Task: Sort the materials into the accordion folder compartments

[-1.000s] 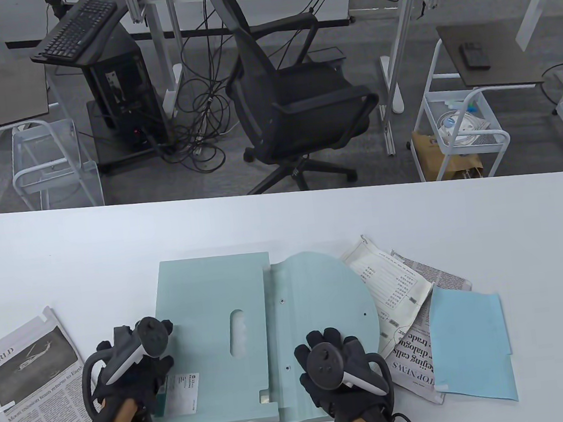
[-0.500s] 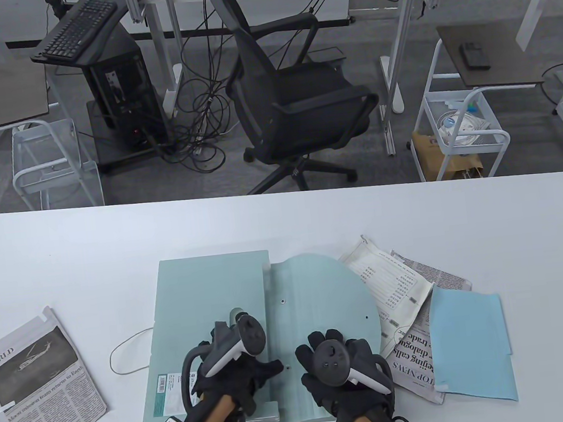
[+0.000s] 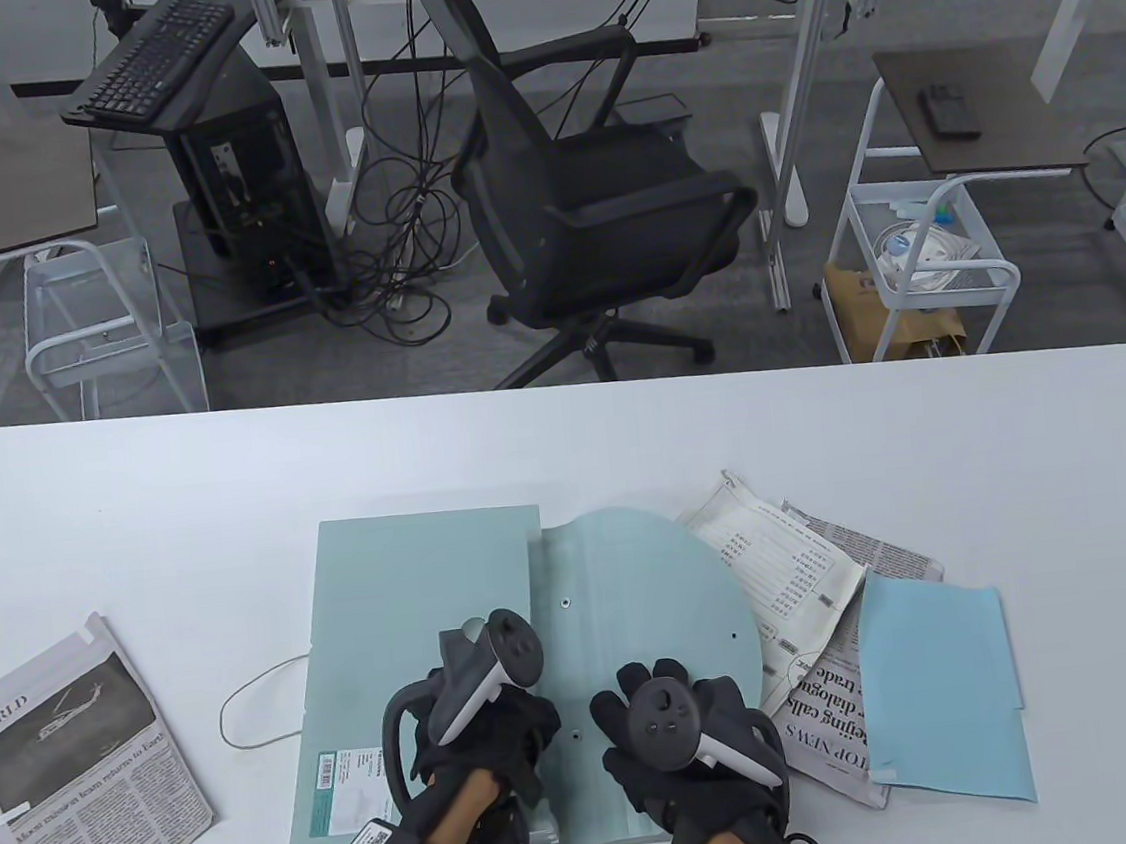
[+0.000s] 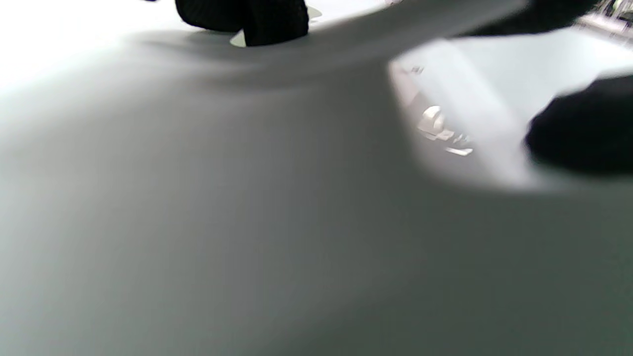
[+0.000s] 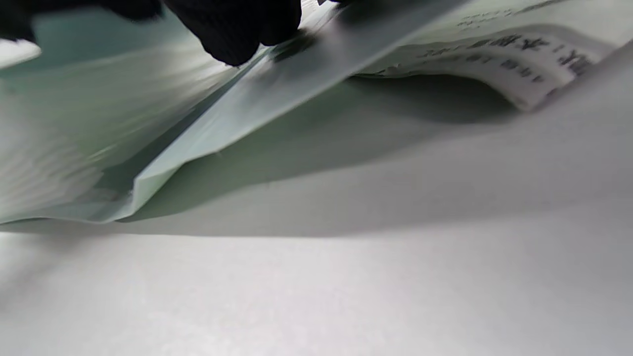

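A pale green accordion folder (image 3: pixel 411 599) lies flat at the table's centre. Its rounded flap (image 3: pixel 639 575) is folded out to the right. My left hand (image 3: pixel 510 734) is on the folder near its front right edge, with fingers curled over the edge of the front panel. The left wrist view is blurred and shows only black fingertips (image 4: pixel 269 20) on a grey sheet edge. My right hand (image 3: pixel 670 722) lies flat on the flap's near part. In the right wrist view its fingertips (image 5: pixel 232 34) press on the flap (image 5: pixel 207 138), whose edge stands off the table.
A folded newspaper (image 3: pixel 66 766) lies at the front left. To the right of the flap lie printed forms (image 3: pixel 790 569), a second newspaper (image 3: pixel 836 725) and a blue sheet (image 3: pixel 942 684). The folder's elastic cord (image 3: pixel 251 701) loops out on the left. A black office chair (image 3: pixel 590 198) stands beyond the table.
My left hand moved from the folder's front left corner across to its right edge, and its fingers have curled there. The cord loop came into view. My right hand stayed on the flap.
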